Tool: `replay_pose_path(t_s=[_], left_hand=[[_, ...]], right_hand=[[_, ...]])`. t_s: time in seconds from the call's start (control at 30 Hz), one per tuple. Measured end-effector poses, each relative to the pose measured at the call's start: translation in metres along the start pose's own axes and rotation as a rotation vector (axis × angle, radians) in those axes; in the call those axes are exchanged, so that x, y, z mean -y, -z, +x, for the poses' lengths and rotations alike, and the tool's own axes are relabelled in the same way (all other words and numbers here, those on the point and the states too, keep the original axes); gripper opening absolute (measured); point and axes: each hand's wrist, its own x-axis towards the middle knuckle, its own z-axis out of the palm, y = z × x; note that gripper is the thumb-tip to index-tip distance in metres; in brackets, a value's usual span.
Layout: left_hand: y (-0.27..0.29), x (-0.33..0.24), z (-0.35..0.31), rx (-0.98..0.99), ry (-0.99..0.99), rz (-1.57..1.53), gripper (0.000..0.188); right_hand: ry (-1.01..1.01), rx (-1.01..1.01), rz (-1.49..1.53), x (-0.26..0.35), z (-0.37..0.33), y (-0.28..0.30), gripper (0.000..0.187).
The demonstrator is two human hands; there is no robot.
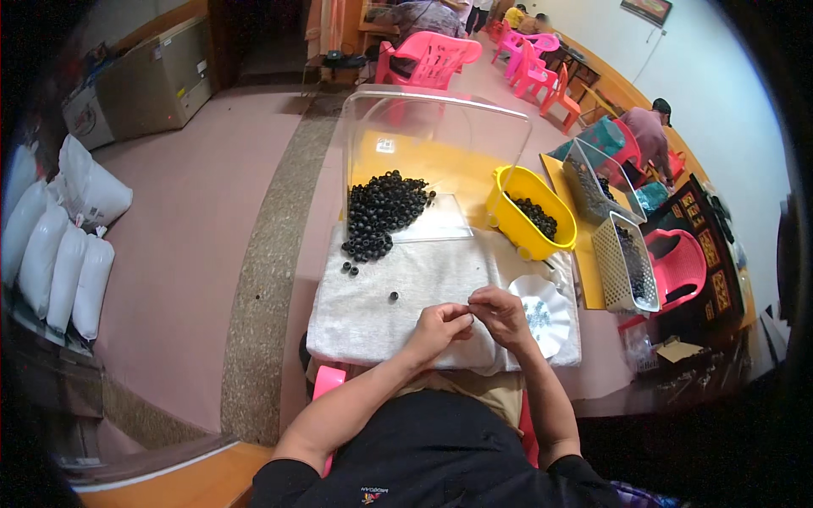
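Observation:
My left hand [442, 331] and my right hand [501, 317] meet over the near part of a cloth-covered table. Both are closed in a pinch, fingertips nearly touching; whatever small thing they hold is hidden. One black ring-like piece [394, 296] lies alone on the pale cloth [356, 326], left of my hands. Farther off, a heap of similar black pieces [385, 207] spills from a clear plastic bin [440, 100] lying on its side. Beside my right hand sits a white scalloped dish [556, 333] with tiny bluish bits. Black pieces partly fill a yellow tub [500, 222] beyond it.
At the right stand a white perforated basket [611, 275] and a clear box [622, 199], both with dark pieces. White sacks [89, 284] lean at the far left. Pink chairs [432, 55] stand beyond the table, and several people sit or stand farther back.

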Motion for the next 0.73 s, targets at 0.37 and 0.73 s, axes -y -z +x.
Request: replay_pose_path(t_s=[0.37, 0.73], left_hand=[[-0.0044, -0.004, -0.0038, 0.024, 0.012, 0.109, 0.017], [-0.0009, -0.0009, -0.0022, 0.067, -0.01, 0.19, 0.016]], right_hand=[[-0.006, -0.017, -0.018, 0.003, -0.0059, -0.002, 0.014], [-0.084, -0.017, 0.151, 0.0024, -0.0103, -0.0014, 0.011]])
